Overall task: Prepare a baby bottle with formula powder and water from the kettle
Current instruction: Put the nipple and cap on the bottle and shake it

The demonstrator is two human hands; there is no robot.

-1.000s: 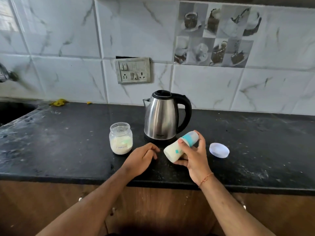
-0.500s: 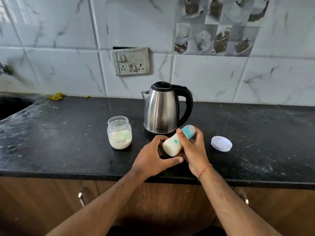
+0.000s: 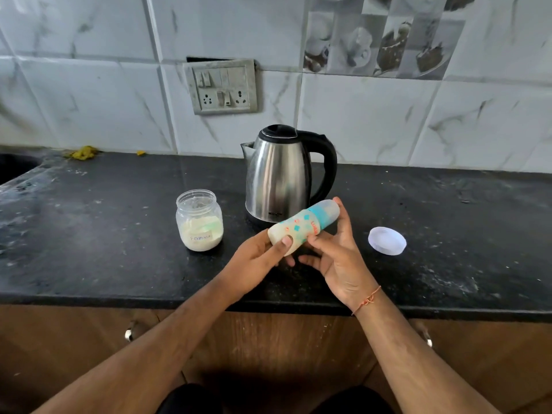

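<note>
A baby bottle (image 3: 301, 227) with a teal collar and clear cap lies tilted in the air above the black counter, filled with whitish liquid. My left hand (image 3: 257, 258) grips its base end, thumb on top. My right hand (image 3: 334, 252) touches its cap end with the fingertips, fingers spread. Behind the bottle stands a steel kettle (image 3: 279, 177) with a black lid and handle. To the left an open clear jar (image 3: 199, 219) labelled "Formula" holds pale powder. A white jar lid (image 3: 387, 240) lies flat to the right of my hands.
The black stone counter (image 3: 89, 234) runs the full width, its front edge near my wrists. A sink edge (image 3: 15, 168) shows at far left. A switch and socket plate (image 3: 222, 86) sits on the tiled wall behind the kettle. Yellow scraps (image 3: 83, 152) lie at the back left.
My left hand rose from the counter and took hold of the bottle's base. The bottle has tilted flatter, and my right hand has loosened to a fingertip hold near the cap.
</note>
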